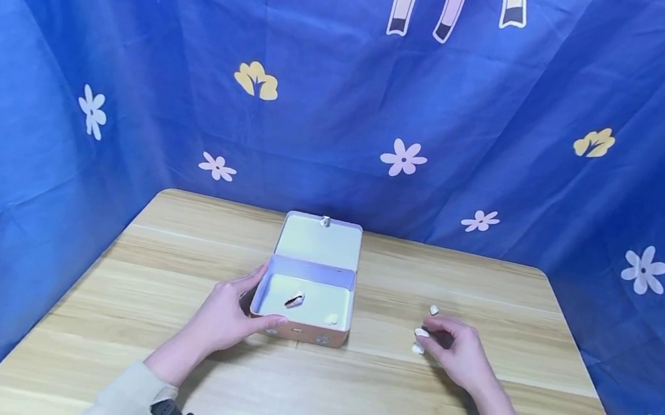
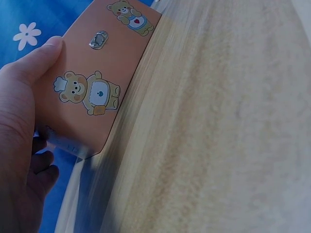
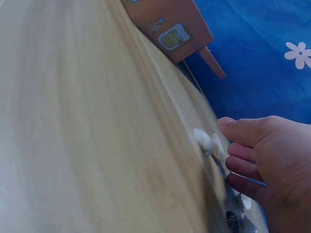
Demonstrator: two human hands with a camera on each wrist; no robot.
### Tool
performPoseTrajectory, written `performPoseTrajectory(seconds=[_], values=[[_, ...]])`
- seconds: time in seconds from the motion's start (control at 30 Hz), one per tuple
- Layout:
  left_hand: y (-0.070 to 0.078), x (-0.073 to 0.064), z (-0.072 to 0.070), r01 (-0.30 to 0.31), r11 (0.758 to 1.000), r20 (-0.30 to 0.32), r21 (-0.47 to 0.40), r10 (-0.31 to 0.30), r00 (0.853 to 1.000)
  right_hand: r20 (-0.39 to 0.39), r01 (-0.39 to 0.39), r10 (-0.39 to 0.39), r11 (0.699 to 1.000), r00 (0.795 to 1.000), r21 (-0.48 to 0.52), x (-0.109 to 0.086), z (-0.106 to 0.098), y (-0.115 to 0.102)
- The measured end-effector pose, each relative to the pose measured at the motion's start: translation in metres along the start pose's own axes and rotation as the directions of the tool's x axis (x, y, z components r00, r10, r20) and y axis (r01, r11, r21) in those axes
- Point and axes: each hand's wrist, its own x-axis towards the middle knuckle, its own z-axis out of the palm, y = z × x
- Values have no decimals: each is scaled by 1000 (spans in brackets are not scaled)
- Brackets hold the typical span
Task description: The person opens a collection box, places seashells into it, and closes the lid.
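Note:
An orange tin box [image 1: 322,336] with bear pictures stands on the table, its lid [image 1: 319,241] raised at the back. My left hand [image 1: 234,312] grips the box's left front corner, thumb on the front wall. Inside lie a white shell [image 1: 295,299] with a dark opening and a paler white piece [image 1: 331,319]. On the right, my right hand [image 1: 461,351] reaches down with thumb and fingers parted around small white shells. One shell [image 1: 421,333] overlaps the thumb tip, another shell [image 1: 417,348] lies just nearer, and a third shell [image 1: 434,310] sits beyond the fingers.
The light wood table [image 1: 358,393] has a rounded far edge. A blue curtain [image 1: 329,137] with white flowers hangs behind it and along both sides. A metal clasp [image 1: 325,221] sits on the lid's top edge. Both wrists wear black camera straps.

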Motion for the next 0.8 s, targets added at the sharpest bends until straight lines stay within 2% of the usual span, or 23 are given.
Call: performPoseTrajectory(seconds=[0.27, 0.43, 0.67, 0.8], values=[[-1, 0, 1, -19, 1000, -13, -14, 19, 1000, -37, 80, -83, 994, 996, -68, 0, 5, 11], [0, 0, 1, -19, 1000, -13, -20, 19, 1000, -43, 94, -99, 991, 994, -90, 2, 8, 14], [2, 0, 0, -13, 1000, -10, -15, 13, 1000, 31, 53, -50, 994, 998, -97, 5, 5, 15], [1, 0, 1, -18, 1000, -9, -13, 18, 1000, 89, 62, -55, 995, 995, -78, 5, 0, 15]])
